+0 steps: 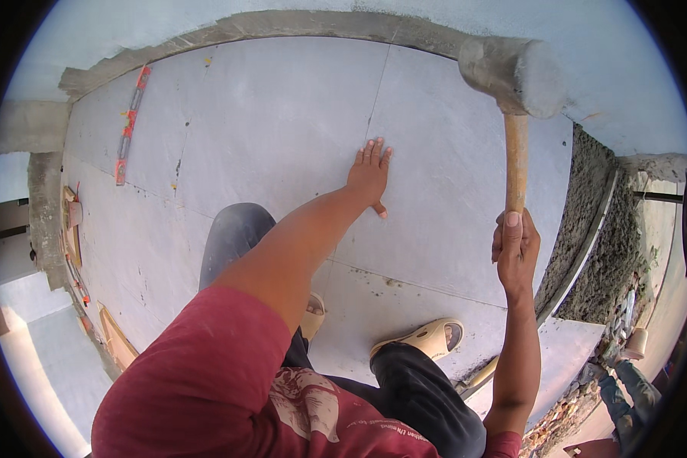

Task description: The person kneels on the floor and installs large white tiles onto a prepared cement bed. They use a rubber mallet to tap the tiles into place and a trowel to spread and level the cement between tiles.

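Observation:
Large grey floor tiles point(282, 114) lie under me, with thin joints between them. My left hand point(369, 174) rests flat on a tile beside a joint, fingers stretched out and holding nothing. My right hand point(516, 243) is wrapped round the wooden handle of a mallet point(516, 153), thumb along the shaft. Its thick, dusty grey head is raised near the far right wall, off the tiles, and looks slightly blurred. My feet, in beige slides point(424, 340), stand on the tiles close to my body.
A red and grey spirit level point(132, 126) lies on the tiles at the far left. Rough dark mortar point(588, 175) borders the tiled edge on the right. Pale walls point(626, 76) rise beyond. Rubble point(565, 408) and another person's legs point(626, 397) show at lower right.

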`<act>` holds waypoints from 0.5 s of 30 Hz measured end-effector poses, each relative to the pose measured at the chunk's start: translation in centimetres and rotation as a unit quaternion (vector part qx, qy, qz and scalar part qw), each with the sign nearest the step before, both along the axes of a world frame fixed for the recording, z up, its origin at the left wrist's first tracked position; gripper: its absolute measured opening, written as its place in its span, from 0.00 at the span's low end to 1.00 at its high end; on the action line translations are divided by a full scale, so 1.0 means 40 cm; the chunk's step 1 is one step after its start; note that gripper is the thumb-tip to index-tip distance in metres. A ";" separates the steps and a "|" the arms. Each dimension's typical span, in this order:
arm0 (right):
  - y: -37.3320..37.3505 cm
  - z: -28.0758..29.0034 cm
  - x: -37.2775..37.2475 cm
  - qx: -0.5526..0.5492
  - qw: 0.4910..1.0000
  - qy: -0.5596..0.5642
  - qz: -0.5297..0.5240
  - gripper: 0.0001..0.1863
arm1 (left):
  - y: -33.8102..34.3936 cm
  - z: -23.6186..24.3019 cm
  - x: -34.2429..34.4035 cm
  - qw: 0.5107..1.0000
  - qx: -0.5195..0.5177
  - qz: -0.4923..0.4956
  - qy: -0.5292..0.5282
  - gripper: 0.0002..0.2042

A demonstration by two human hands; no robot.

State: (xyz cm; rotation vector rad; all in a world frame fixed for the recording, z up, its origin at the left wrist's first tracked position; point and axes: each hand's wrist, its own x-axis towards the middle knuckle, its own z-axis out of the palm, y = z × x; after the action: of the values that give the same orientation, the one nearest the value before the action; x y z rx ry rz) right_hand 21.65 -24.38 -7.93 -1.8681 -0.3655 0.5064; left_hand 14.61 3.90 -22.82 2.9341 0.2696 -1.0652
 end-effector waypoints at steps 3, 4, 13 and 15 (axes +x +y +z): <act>0.063 0.026 0.020 0.125 0.988 -0.094 -0.010 0.27 | -0.023 -0.006 -0.010 1.000 -0.005 -0.002 0.010 0.77; 0.085 -0.013 0.024 0.155 0.980 -0.121 -0.009 0.29 | -0.024 -0.003 -0.005 1.000 -0.004 -0.004 0.011 0.77; 0.079 -0.108 0.099 -0.048 0.998 0.033 -0.021 0.30 | 0.000 -0.002 0.001 1.000 0.005 -0.012 0.028 0.76; 0.073 -0.069 0.089 0.040 0.999 -0.014 -0.030 0.28 | -0.006 0.006 0.012 0.999 0.009 -0.015 0.036 0.76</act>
State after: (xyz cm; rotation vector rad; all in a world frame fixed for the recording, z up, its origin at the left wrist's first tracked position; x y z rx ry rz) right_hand 25.21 -21.47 -10.68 -1.8054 -0.3416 0.4198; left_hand 15.09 3.66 -22.59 2.9287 0.2378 -1.1808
